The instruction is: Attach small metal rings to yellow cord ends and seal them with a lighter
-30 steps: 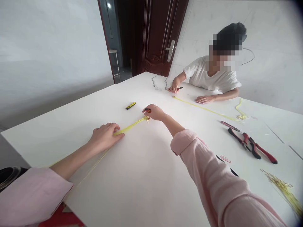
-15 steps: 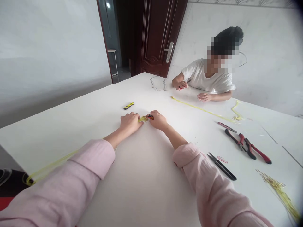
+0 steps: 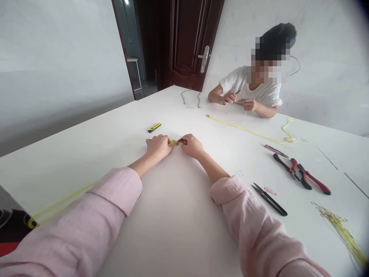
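On the white table (image 3: 173, 215), my left hand (image 3: 158, 147) is closed around a bundle of yellow cords (image 3: 173, 142). Their tangled ends stick out past the thumb towards the right. The long part of the cords trails back under my left sleeve to the table's left edge. My right hand (image 3: 194, 147) is closed on a small red and black object (image 3: 183, 141), right beside the cord ends; its kind cannot be made out. Just beyond my left hand lies a flat yellow and black case (image 3: 154, 127).
To the right lie black thread snips (image 3: 271, 200), red-handled pliers (image 3: 313, 179), a pink-handled pointed tool (image 3: 276, 150) and another yellow cord bundle (image 3: 343, 227). A yellow cord (image 3: 239, 128) stretches across the far side, before a seated person in white (image 3: 245, 82).
My hands hold nearly the same pose at the cord ends. Across the table, the other person has brought both hands together. The view has tilted slightly.
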A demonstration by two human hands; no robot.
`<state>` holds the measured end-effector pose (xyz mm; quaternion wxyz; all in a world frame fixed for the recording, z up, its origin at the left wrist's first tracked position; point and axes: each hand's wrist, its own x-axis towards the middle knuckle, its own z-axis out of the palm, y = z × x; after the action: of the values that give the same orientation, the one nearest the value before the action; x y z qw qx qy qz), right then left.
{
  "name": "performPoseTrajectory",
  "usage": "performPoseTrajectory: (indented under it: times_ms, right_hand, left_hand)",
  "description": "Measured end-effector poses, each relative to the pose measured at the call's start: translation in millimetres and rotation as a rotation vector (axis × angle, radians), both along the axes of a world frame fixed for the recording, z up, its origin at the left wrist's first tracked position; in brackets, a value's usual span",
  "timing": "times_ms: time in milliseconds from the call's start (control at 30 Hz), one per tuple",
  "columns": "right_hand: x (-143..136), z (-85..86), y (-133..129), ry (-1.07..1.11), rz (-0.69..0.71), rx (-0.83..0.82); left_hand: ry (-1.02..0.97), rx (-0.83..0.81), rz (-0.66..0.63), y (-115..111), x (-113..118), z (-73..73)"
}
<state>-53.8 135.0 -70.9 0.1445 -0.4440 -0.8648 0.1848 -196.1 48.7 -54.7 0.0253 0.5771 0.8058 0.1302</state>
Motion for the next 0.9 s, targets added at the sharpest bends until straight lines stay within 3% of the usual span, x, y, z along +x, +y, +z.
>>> performPoseTrajectory:
  times_ms: [533, 900]
  right_hand:
    - [-21.4, 0.7, 6.5, -0.008, 0.018, -0.012]
    - [-6.6, 4.7, 1.1, 0.060, -0.057, -0.090]
  left_hand:
    - [0.006, 0.026, 0.006, 2.0, -1.0, -1.6]
    - [-0.015, 0.033, -0.005, 1.7, -2.5, -3.0]
